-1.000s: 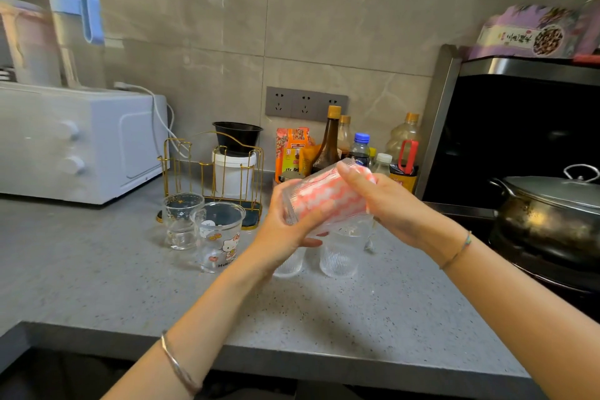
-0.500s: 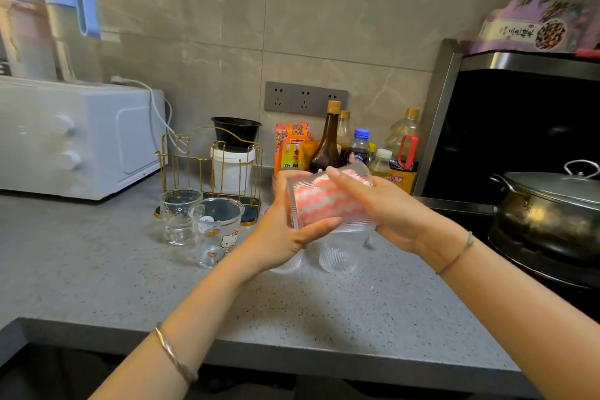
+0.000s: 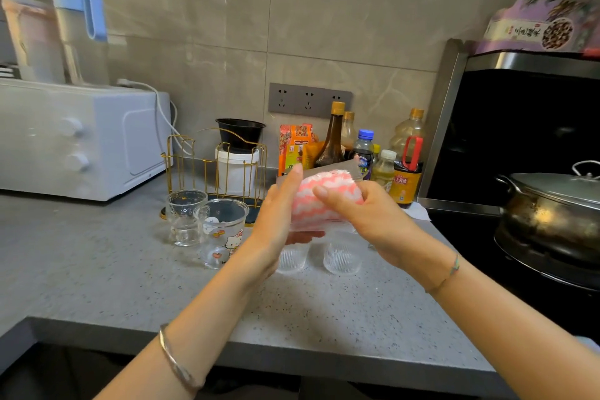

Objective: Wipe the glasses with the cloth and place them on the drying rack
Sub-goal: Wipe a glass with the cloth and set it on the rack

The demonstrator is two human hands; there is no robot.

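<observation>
Left hand [image 3: 281, 214] goes flat now, fingers straight against the end of the clear glass tumbler [image 3: 337, 169] instead of cupping it from below like half a second ago. The right hand [image 3: 367, 221] stays curled round the pink-and-white wavy cloth [image 3: 324, 203] wrapped on it, sideways above the middle of the grey speckled countertop [image 3: 130, 269]. Looks mid-wipe to me, the tumbler getting turned, and the gold wire drying rack [image 3: 207, 161] near the back edge still has none.
</observation>
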